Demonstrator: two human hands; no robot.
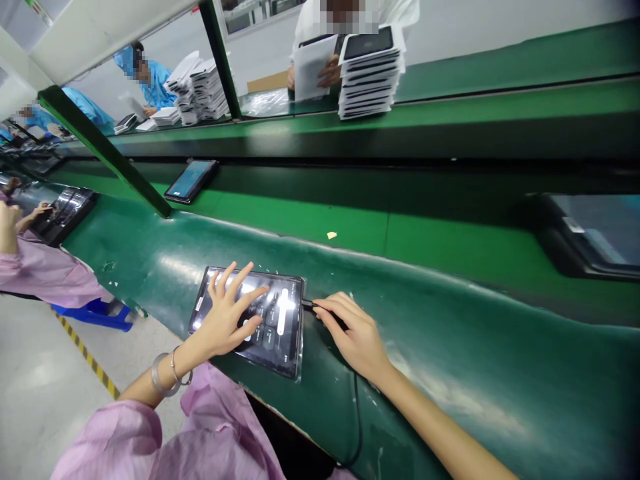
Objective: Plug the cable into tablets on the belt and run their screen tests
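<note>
Head camera, looking down on a green bench [450, 373]. Tablet [250, 320] lying flat near the front edge, screen lit, sliders glowing white. Left hand [227, 317] spread over the glass, fingers loose and fanned, index tip touching the screen by the bright slider, nothing gripped. Two bangles on that wrist, pink sleeve [165, 440] below. Right hand [353, 333] just beside the tablet's right edge, fingertips pinched on a black cable [358, 420] at the plug; plug meeting the tablet's side, though hard to tell whether fully seated. Cable trailing under the palm and off the front of the bench.

Further back, a second tablet [191, 180] lying on the green belt, well apart. Across the line, a stack of boxed tablets [369, 83], another person's hand [330, 72] beside it holding white sheets. Far left, a neighbour in pink, arm [30, 267] on the bench.
</note>
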